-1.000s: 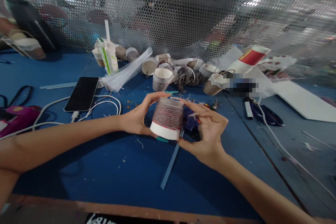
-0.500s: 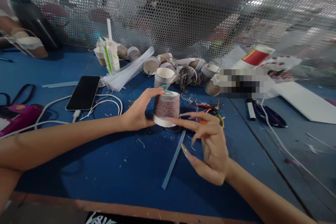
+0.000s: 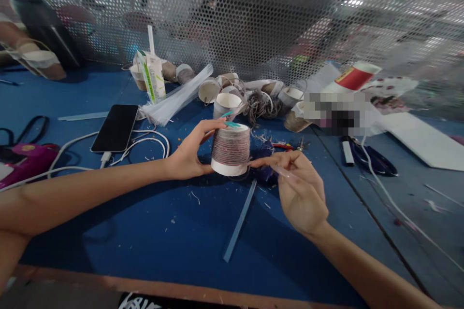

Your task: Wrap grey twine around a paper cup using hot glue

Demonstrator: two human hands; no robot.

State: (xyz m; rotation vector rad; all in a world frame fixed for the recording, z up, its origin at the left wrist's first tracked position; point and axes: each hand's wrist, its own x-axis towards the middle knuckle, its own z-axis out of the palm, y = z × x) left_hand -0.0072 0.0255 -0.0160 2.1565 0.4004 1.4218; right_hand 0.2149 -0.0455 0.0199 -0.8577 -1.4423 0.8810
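Note:
My left hand grips a white paper cup turned rim-down, with fingers over its upper end and the thumb low on its side. Greyish-brown cord is wound round the cup in close rows, leaving a white band bare at the bottom. At the cup's lower right, my right hand is closed, its index fingertip beside the wrap where the cord comes off. The cord seems pinched there, though the fingers partly hide it. Behind the right fingers lies a dark blue tool, partly covered.
A clear glue stick lies in front of the cup. To the left are a phone on a white cable and a magenta glue gun. Behind stand wrapped cups, a bundle of clear sticks and a cord tangle.
My right hand has turned and its fingers have closed together, with the index fingertip moving right from the cup's front to its side. The cup has tilted slightly in my left hand.

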